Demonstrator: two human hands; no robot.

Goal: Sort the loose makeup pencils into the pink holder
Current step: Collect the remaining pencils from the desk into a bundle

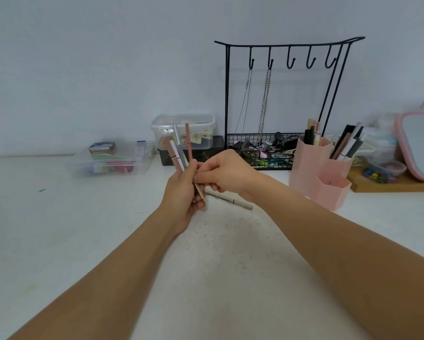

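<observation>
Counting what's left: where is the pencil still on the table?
The beige pencil lies flat on the white table at centre view, just below the right hand and left of the pink holder.

Black wire jewellery rack (288,94) with two chains; clear lidded tub (183,130) on dark box (193,153); shallow clear tray (112,159); pink-framed mirror (420,143); white tabletop (59,229).

Setting: home dressing/vanity corner. White counter (59,241) set against a plain pale wall. Far right of centre: black wire jewellery stand (289,42) with a row of hooks, two chains (264,104) hanging from them, basket at its base full of hair clips. Just right of it: pink holder (321,177) with makeup pencils standing in its far compartments. Far right edge: pink-framed mirror (419,143). Far left of centre: clear plastic boxes (112,158) of small cosmetics.
</observation>
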